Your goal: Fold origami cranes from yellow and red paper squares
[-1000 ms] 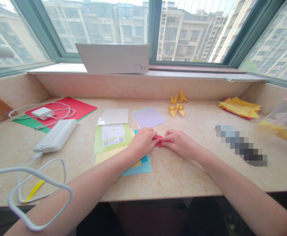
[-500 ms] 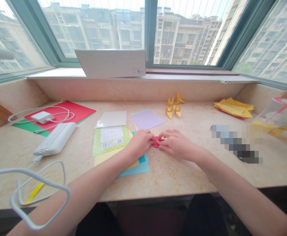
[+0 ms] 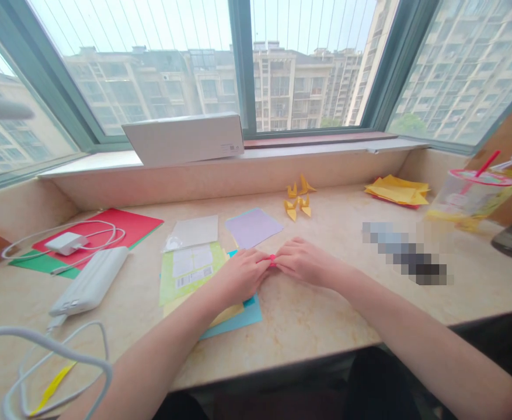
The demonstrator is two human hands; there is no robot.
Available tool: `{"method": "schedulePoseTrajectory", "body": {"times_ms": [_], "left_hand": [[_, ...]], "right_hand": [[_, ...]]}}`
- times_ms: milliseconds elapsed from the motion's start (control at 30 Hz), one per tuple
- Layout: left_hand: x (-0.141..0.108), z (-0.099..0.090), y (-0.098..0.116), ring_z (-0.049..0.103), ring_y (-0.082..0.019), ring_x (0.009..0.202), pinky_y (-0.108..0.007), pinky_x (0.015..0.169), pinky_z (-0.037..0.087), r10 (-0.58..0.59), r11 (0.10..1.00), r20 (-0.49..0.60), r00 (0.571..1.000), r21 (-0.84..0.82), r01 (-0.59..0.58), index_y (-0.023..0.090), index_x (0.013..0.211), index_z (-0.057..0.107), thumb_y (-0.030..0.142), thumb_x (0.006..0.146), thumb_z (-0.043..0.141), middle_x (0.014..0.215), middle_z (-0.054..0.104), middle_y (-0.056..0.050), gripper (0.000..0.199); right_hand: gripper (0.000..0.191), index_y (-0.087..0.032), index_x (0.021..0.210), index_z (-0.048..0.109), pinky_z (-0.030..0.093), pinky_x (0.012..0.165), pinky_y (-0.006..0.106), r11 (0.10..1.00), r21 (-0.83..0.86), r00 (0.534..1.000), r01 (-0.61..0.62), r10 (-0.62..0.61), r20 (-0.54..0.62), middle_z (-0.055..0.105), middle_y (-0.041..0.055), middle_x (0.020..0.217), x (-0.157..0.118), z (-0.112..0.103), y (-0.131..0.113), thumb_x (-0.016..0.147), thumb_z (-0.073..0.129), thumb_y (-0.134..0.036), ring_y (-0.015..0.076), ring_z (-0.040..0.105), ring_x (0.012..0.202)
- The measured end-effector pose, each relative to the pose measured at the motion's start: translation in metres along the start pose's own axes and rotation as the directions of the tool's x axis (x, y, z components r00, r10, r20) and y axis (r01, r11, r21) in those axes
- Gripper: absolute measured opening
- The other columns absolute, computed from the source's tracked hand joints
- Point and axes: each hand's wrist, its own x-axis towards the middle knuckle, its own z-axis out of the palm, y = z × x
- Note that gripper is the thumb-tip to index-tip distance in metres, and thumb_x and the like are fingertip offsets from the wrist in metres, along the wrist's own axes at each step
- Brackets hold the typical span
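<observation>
Between my two hands is a small folded piece of pink-red paper (image 3: 272,261), mostly covered by my fingers. My left hand (image 3: 247,271) pinches its left side, with the wrist above a stack of coloured paper. From the other side my right hand (image 3: 303,261) grips it, fingertips pressed together close to the left ones. Just beyond lies a lilac paper sheet (image 3: 256,228). Several yellow folded paper figures (image 3: 298,205) stand farther back. Under and beside my left arm are a green-patterned packet (image 3: 185,274) and a blue sheet (image 3: 236,324).
A white power bank (image 3: 90,280) with looping cables lies at the left, near red paper (image 3: 137,224) and a white charger (image 3: 66,243). Yellow papers (image 3: 398,191) and a plastic cup with a straw (image 3: 470,198) are at the right. A white box (image 3: 185,140) stands on the sill.
The camera view has tilted up and turned a little right. My fingers have closed in over the pink-red paper, so less of it shows.
</observation>
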Motion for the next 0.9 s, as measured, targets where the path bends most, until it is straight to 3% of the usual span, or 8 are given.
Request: {"method": "schedulePoseTrajectory", "body": {"times_ms": [167, 300, 433, 533, 700, 800, 900], "left_hand": [[0.004, 0.010, -0.008, 0.064, -0.024, 0.107, -0.040, 0.093, 0.050, -0.016, 1.000, -0.025, 1.000, -0.015, 0.016, 0.019, 0.118, 0.066, 0.011, 0.094, 0.051, 0.116, 0.071, -0.009, 0.029], [0.007, 0.005, -0.002, 0.068, -0.025, 0.100, -0.041, 0.092, 0.051, -0.154, 0.985, -0.036, 0.987, -0.087, 0.151, 0.017, 0.108, 0.070, 0.011, 0.094, 0.048, 0.104, 0.074, -0.009, 0.026], [0.010, -0.004, 0.008, 0.070, -0.021, 0.096, -0.034, 0.087, 0.054, -0.289, 0.881, -0.104, 0.952, -0.417, 0.223, 0.019, 0.112, 0.069, 0.016, 0.099, 0.038, 0.106, 0.076, -0.007, 0.034], [0.011, -0.005, 0.013, 0.071, -0.019, 0.086, -0.030, 0.080, 0.054, -0.366, 0.826, -0.149, 0.919, -0.507, 0.247, 0.018, 0.108, 0.069, 0.020, 0.100, 0.037, 0.098, 0.076, -0.005, 0.033], [0.010, 0.000, 0.011, 0.067, -0.019, 0.077, -0.029, 0.071, 0.050, -0.395, 0.844, -0.095, 0.914, -0.429, 0.321, 0.016, 0.098, 0.069, 0.026, 0.094, 0.055, 0.087, 0.074, -0.004, 0.017], [0.011, 0.001, 0.009, 0.067, -0.019, 0.077, -0.029, 0.072, 0.048, -0.409, 0.838, -0.028, 0.912, -0.407, 0.363, 0.016, 0.087, 0.070, 0.022, 0.093, 0.057, 0.082, 0.073, -0.004, 0.015], [0.012, 0.001, 0.008, 0.066, -0.019, 0.078, -0.028, 0.073, 0.048, -0.405, 0.837, -0.013, 0.914, -0.409, 0.364, 0.017, 0.084, 0.070, 0.020, 0.091, 0.059, 0.081, 0.073, -0.003, 0.014]], "right_hand": [[0.018, -0.021, 0.106, 0.072, 0.043, 0.088, 0.038, 0.996, 0.070, 0.998, -0.058, 0.055, 0.039, 0.075, 0.0075, 0.100, -0.001, -0.006, -0.001, 0.093, 0.065, -0.032, 0.0231, 0.066, 0.095], [0.016, -0.021, 0.097, 0.074, 0.043, 0.088, 0.039, 0.965, 0.164, 0.978, -0.203, 0.208, -0.012, 0.077, 0.0050, 0.092, 0.003, -0.007, -0.004, 0.097, 0.058, -0.022, 0.0217, 0.068, 0.088], [0.022, -0.021, 0.103, 0.075, 0.048, 0.084, 0.033, 0.808, 0.520, 0.927, -0.277, 0.366, -0.075, 0.078, 0.0035, 0.098, 0.007, -0.006, -0.004, 0.096, 0.054, -0.016, 0.0187, 0.070, 0.089], [0.023, -0.019, 0.102, 0.076, 0.051, 0.076, 0.029, 0.665, 0.675, 0.893, -0.320, 0.449, -0.018, 0.078, 0.0040, 0.096, 0.008, -0.007, -0.003, 0.093, 0.055, -0.018, 0.0181, 0.070, 0.085], [0.024, -0.015, 0.082, 0.077, 0.042, 0.058, 0.025, 0.601, 0.650, 0.859, -0.465, 0.483, 0.168, 0.072, 0.0009, 0.072, 0.006, -0.010, -0.002, 0.090, 0.056, -0.024, 0.0140, 0.059, 0.064], [0.034, -0.015, 0.067, 0.071, 0.033, 0.051, 0.024, 0.638, 0.590, 0.851, -0.495, 0.494, 0.180, 0.062, -0.0021, 0.059, 0.005, -0.010, -0.004, 0.093, 0.054, -0.031, 0.0112, 0.049, 0.055], [0.037, -0.015, 0.067, 0.070, 0.034, 0.053, 0.025, 0.661, 0.564, 0.848, -0.494, 0.510, 0.145, 0.061, -0.0018, 0.060, 0.005, -0.008, -0.006, 0.094, 0.052, -0.033, 0.0117, 0.048, 0.056]]}}
